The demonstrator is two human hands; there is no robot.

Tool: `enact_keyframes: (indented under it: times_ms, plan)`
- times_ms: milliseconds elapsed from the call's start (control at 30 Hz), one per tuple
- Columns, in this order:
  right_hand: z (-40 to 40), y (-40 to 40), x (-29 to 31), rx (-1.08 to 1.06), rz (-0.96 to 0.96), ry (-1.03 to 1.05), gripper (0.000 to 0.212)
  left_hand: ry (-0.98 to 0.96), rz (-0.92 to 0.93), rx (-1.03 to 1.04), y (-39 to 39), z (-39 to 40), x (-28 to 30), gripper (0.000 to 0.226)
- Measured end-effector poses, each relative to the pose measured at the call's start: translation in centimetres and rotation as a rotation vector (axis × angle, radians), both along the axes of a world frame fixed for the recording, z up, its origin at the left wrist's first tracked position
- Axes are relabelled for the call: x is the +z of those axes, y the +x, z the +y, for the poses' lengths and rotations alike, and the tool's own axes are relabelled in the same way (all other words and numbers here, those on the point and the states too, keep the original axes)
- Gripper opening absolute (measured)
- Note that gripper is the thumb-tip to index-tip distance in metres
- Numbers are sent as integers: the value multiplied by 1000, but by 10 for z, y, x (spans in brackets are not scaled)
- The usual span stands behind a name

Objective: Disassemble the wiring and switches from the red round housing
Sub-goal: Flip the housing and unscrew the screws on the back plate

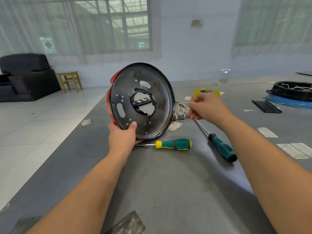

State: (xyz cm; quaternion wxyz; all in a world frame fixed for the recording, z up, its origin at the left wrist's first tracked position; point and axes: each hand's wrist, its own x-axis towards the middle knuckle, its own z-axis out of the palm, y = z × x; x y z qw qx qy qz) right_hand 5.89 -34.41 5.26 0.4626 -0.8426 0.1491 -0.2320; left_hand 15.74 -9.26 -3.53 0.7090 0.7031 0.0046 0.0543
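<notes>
The red round housing [118,92] stands on edge on the grey table, its black inner face with holes and a ragged centre opening turned toward me. My left hand [123,135] grips its lower rim, thumb pressed on the inner face. A bundle of white wires with small grey switches [181,112] lies on the table just right of the housing. My right hand [206,107] hovers over that bundle with fingers curled; whether they pinch a wire is hidden.
A yellow-and-green screwdriver [173,144] lies in front of the housing, and a dark green screwdriver [221,146] lies to the right. Behind my right hand sits a yellow tape roll [206,92]. A black-and-blue round unit [290,95] sits far right.
</notes>
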Motion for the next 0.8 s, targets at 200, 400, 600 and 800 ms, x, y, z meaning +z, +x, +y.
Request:
enact_keyframes:
  times_ms: [200, 400, 600, 800]
  plan:
    - [-74, -10, -18, -113, 30, 128, 9, -6, -12, -20, 10, -3, -3, 51]
    - [-115, 1, -62, -280, 198, -250, 10, -32, -37, -4, 12, -9, -3, 46]
    - [-122, 20, -71, -281, 231, -301, 7, -103, -52, 19, 12, -11, -6, 38]
    - [-125, 27, -70, -264, 272, -282, 6, -129, -89, 0, 9, -12, -6, 33]
